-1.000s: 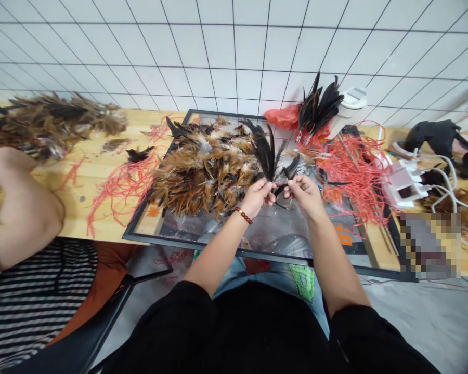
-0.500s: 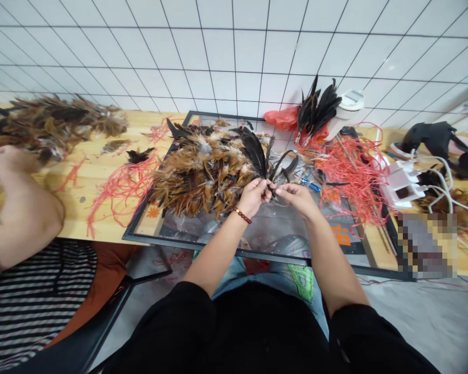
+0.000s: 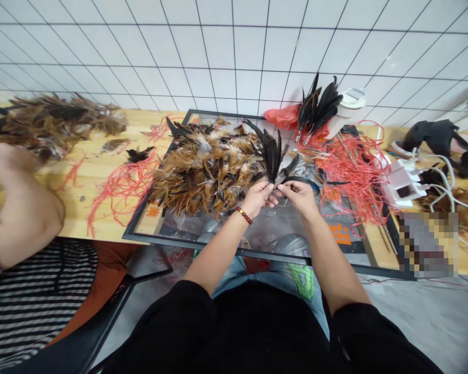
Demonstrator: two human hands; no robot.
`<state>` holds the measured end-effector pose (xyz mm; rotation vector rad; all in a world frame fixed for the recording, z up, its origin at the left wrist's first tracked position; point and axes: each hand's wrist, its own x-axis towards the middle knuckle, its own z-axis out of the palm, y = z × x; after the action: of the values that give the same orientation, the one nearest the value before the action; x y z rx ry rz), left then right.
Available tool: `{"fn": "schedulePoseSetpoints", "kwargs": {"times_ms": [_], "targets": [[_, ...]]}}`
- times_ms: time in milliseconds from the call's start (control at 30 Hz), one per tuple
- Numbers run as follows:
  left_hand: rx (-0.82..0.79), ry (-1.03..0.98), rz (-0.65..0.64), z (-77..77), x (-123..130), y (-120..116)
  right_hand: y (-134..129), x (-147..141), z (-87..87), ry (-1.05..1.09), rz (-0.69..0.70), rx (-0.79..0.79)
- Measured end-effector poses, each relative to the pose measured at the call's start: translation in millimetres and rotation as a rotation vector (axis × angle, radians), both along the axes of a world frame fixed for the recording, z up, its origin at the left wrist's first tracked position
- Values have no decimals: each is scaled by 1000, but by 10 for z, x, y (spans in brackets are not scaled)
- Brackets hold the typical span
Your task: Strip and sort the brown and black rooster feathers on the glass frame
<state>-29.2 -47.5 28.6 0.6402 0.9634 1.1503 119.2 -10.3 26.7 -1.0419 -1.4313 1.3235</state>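
Black-framed glass (image 3: 171, 243) lies over a wooden table (image 3: 76, 223), its near edge at six o'clock. Taking the hands as the dial's centre, the left hand (image 3: 259, 197) pinches an upright fan of black feathers (image 3: 272, 158) at the quills, tips towards twelve. Just beside it, at three, the right hand (image 3: 298, 196) has thumb and forefinger closed on what looks like the quill end of a curved black feather (image 3: 302, 179). Both should be very light, with springy shafts and slick vanes that crease or fray easily; the quill ends seem the surest hold. Heaped brown feathers (image 3: 206, 176) lie towards nine, tangled red plastic string (image 3: 354, 176) just before three. Farther off, at one, a black feather bunch (image 3: 320, 111) stands beside a red plastic bag (image 3: 283, 117), near the white tiled wall (image 3: 218, 47).
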Motion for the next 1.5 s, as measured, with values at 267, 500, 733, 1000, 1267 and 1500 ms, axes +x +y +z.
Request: {"fn": "schedulePoseSetpoints", "kwargs": {"times_ms": [267,500,733,1000,1267,1500], "targets": [[110,104,-196,-55,2,-28,-6,9,16,21,-35,11],[119,-63,-21,-10,-13,-9,207,224,-99,-48,-405,179],[83,-124,135,76,-39,5,110,269,-136,-979,-292,271],[65,-126,154,64,-33,12,189,211,-162,-528,-344,236],[41,-116,158,62,-28,14,242,180,-160,172,-246,-17],[63,-39,195,11,0,29,185,216,-63,27,-481,295]]}}
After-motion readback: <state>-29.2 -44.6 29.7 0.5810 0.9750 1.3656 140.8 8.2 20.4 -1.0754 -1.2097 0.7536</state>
